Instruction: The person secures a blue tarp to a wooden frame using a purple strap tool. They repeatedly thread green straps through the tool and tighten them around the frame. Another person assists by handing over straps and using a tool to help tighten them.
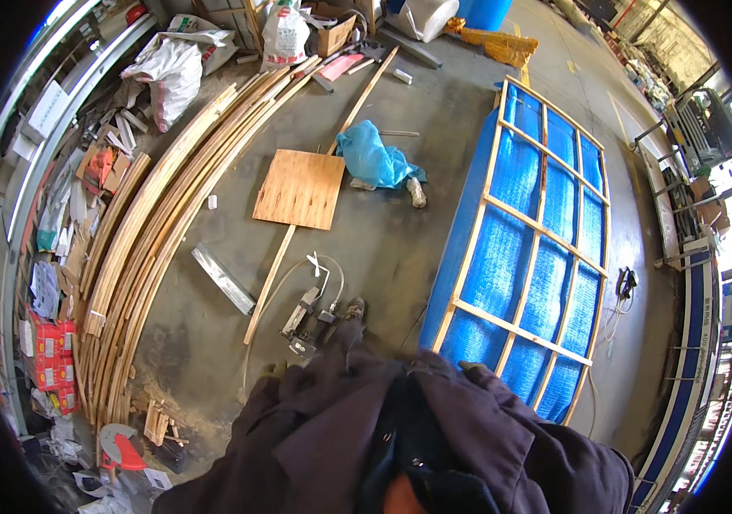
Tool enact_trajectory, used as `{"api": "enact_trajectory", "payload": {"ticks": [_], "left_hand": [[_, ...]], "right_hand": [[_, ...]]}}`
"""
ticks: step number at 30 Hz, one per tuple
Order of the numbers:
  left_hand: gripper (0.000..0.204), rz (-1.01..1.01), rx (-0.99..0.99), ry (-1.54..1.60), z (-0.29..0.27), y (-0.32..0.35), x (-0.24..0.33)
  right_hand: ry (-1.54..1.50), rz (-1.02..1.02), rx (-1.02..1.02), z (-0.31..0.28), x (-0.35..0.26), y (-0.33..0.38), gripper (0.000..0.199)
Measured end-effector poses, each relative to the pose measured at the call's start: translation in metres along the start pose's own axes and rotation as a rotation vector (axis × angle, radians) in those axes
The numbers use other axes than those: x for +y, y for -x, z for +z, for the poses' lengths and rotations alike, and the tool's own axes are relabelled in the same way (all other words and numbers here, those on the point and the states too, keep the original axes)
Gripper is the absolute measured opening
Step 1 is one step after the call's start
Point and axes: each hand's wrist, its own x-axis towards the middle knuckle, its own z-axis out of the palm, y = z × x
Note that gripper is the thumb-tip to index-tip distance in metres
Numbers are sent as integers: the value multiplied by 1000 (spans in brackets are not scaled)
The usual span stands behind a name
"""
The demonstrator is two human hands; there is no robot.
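Only a sliver of my left hand point(275, 370), in an olive glove, shows past my dark sleeve. Nearest to it, on the floor, lies a grey pneumatic nail gun point(301, 313) with a pale air hose point(342, 278). Of my right hand point(471, 367) just a gloved edge is visible, close to the near end of a large crate-like bundle. That bundle has blue wrapping point(516, 230) inside a light wooden frame point(513, 330). Sleeves and body hide the fingers of both hands, so what they hold, if anything, cannot be seen.
Long timber strips point(169, 206) lie stacked on the left. A plywood square point(299, 190) rests over a batten point(267, 287), beside a crumpled blue sheet point(375, 156). A metal channel point(222, 278) lies nearer. Red boxes point(51, 351) and a circular saw point(122, 447) sit far left.
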Motion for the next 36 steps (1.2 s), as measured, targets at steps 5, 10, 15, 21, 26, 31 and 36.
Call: {"api": "enact_trajectory", "payload": {"ticks": [5,10,15,21,26,31,36], "left_hand": [[89,60,132,-68,-52,-137,169],[101,199,-22,243,-84,-251,403],[109,390,20,121,-70,-346,602],[120,361,31,-71,-4,-453,800],[125,224,-17,-219,31,-521,953],[128,293,18,-289,106,-658,1074],[132,224,92,-473,234,-887,1110]], "right_hand": [[454,18,82,-82,-111,-34,64],[-713,146,347,-123,-198,-69,96],[-582,79,420,-195,-258,-132,116],[-463,159,440,-352,-390,-254,118],[-410,-116,442,-490,-533,-378,114],[-154,-108,458,-559,-636,-544,118],[-60,-81,405,-554,-670,-768,125]]}}
